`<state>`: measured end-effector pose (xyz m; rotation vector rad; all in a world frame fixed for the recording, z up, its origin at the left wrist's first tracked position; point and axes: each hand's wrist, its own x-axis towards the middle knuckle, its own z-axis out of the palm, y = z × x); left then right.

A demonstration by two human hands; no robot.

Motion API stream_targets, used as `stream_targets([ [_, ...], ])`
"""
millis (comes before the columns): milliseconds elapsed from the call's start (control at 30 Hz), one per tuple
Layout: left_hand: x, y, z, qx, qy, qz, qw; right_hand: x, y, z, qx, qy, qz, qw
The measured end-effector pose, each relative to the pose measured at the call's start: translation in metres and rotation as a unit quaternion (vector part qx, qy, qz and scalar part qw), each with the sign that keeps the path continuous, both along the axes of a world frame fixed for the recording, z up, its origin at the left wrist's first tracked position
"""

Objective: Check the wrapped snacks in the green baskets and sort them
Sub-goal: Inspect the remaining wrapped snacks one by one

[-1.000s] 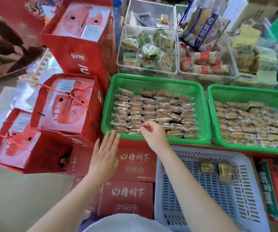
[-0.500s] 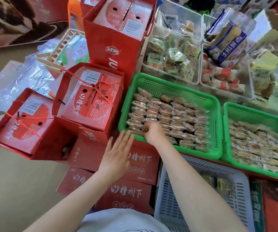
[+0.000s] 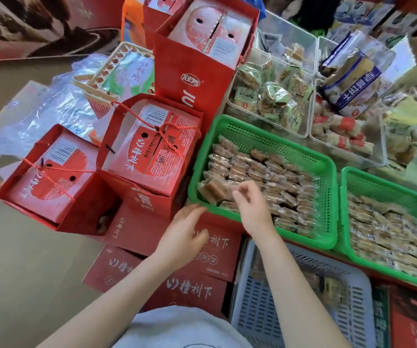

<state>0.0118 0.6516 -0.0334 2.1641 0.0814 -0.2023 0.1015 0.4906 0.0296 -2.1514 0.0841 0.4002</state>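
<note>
Two green baskets hold rows of clear-wrapped brown snacks: the left basket (image 3: 265, 133) and the right basket (image 3: 383, 183). My right hand (image 3: 252, 209) hovers over the near-left corner of the left basket with its fingers curled. Its fingertips pinch the edge of a wrapped snack (image 3: 212, 190), which is tilted up out of its row. My left hand (image 3: 183, 234) lies over a red box just in front of that basket. Its fingers are relaxed and the tips touch the basket's near rim.
A pale blue slotted basket (image 3: 260, 305) sits in front of me with a couple of snacks in it, partly behind my right arm. Red gift bags (image 3: 149, 146) and flat red boxes (image 3: 190, 290) crowd the left. Clear bins (image 3: 267, 96) of other snacks stand behind the green baskets.
My right hand has lifted a snack up from the near-left rows. My left hand has moved forward until its fingertips meet the basket rim. The view has swung left and closer.
</note>
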Motion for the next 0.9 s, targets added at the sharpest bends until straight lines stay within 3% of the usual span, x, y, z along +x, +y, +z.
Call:
stream_targets([
  [67, -0.001, -0.002, 0.019, -0.174, 0.082, 0.104, 0.976, -0.011, -0.009, 0.014, 0.08, 0.006, -0.1, 0.992],
  [167, 0.002, -0.009, 0.049, -0.476, 0.198, 0.194, 0.834, -0.026, -0.014, 0.035, 0.251, 0.073, -0.196, 0.945],
  [233, 0.006, -0.013, 0.063, -0.549, 0.203, 0.196, 0.787, -0.037, -0.015, 0.043, 0.271, 0.105, -0.189, 0.938],
  [300, 0.007, -0.014, 0.072, -0.553, 0.197, 0.196, 0.786, -0.047, -0.017, 0.045, 0.251, 0.12, -0.17, 0.945],
  [467, -0.003, -0.01, 0.069, -0.481, 0.193, 0.168, 0.839, -0.063, -0.02, 0.042, 0.189, 0.141, -0.168, 0.957],
  [600, -0.012, -0.014, 0.073, -0.512, 0.203, 0.164, 0.819, -0.07, -0.022, 0.039, 0.155, 0.083, -0.151, 0.973],
  [667, -0.014, -0.015, 0.074, -0.537, 0.22, 0.171, 0.796, -0.071, -0.025, 0.041, 0.203, 0.088, -0.154, 0.963],
  [767, -0.016, -0.012, 0.076, -0.596, 0.257, 0.167, 0.742, -0.072, -0.031, 0.05, 0.342, 0.152, -0.149, 0.915],
  [900, -0.019, -0.004, 0.074, -0.607, 0.272, 0.112, 0.738, -0.073, -0.04, 0.06, 0.436, 0.196, -0.145, 0.867],
])
